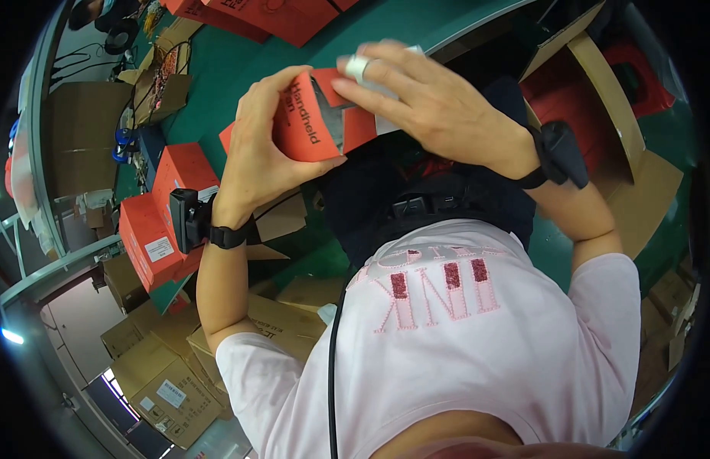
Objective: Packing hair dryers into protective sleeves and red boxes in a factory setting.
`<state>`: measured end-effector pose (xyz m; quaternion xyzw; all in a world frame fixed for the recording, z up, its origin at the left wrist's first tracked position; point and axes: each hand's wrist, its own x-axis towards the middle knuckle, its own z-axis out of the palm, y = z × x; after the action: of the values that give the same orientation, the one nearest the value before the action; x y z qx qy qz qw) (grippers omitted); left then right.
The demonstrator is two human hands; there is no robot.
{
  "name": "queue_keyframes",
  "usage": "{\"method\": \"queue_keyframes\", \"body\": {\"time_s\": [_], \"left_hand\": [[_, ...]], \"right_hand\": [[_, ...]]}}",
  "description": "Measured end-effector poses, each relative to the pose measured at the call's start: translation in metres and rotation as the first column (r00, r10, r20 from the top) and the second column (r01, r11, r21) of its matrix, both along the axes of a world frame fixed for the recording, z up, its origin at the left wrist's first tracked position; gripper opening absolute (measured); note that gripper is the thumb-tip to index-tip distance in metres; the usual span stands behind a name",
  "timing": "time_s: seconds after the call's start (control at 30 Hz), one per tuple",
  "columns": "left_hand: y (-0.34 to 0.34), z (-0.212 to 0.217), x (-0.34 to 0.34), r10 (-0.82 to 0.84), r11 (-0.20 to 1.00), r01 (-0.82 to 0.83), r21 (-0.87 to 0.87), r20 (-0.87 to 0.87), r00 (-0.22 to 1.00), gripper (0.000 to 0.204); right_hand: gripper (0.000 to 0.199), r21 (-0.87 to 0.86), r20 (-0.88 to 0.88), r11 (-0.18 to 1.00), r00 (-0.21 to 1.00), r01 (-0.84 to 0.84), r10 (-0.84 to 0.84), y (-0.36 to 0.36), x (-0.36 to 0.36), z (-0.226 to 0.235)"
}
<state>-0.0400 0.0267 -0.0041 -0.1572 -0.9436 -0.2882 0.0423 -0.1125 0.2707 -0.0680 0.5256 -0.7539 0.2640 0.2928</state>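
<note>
Orange cardboard fills my grip: I hold a small orange carton (313, 122) up in front of my chest, above the green worktable (240, 69). My left hand (267, 145) is wrapped around the carton's body from behind, thumb along its lower edge. My right hand (424, 96) lies across its open end, fingers bent over a white item (362, 65) that sits at the mouth; whether they pinch it or merely press on it I cannot tell. The flap (333, 90) stands open, so by my reading the filling is under way and the closing is not yet done. More orange boxes (167, 206) lie at my left on the table, and an open brown shipping carton (600, 99) stands to my right. Plain brown cartons (171, 382) are stacked on the floor below.
</note>
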Motion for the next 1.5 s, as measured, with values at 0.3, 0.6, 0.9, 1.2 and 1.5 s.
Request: {"method": "queue_keyframes", "body": {"time_s": [0.3, 0.6, 0.9, 1.2, 1.5], "left_hand": [[-0.009, -0.002, 0.002, -0.011, 1.000, 0.011, -0.010, -0.025, 1.000, 0.097], [0.004, 0.001, -0.002, -0.060, 0.995, 0.064, -0.081, 0.055, 0.997, 0.090], [-0.060, -0.011, -0.011, 0.025, 0.967, -0.049, -0.251, -0.099, 0.995, 0.095], [-0.004, -0.066, -0.034, 0.157, 0.975, -0.206, -0.081, -0.401, 0.903, 0.078], [-0.013, -0.056, -0.020, 0.253, 0.967, -0.239, 0.085, -0.264, 0.931, 0.092]], "right_hand": [[0.041, 0.062, 0.604, 0.923, 0.750, -0.380, 0.268, 0.001, 0.000, 0.009], [0.033, -0.061, 0.656, 0.947, 0.703, -0.316, 0.277, -0.036, -0.030, -0.005], [0.032, 0.038, 0.576, 0.998, 0.817, -0.042, 0.012, -0.019, -0.094, 0.001], [0.035, 0.221, 0.563, 0.975, 0.820, -0.034, -0.099, -0.051, -0.070, 0.008], [0.025, -0.201, 0.649, 0.980, 0.749, -0.004, 0.136, -0.077, -0.043, 0.040]]}}
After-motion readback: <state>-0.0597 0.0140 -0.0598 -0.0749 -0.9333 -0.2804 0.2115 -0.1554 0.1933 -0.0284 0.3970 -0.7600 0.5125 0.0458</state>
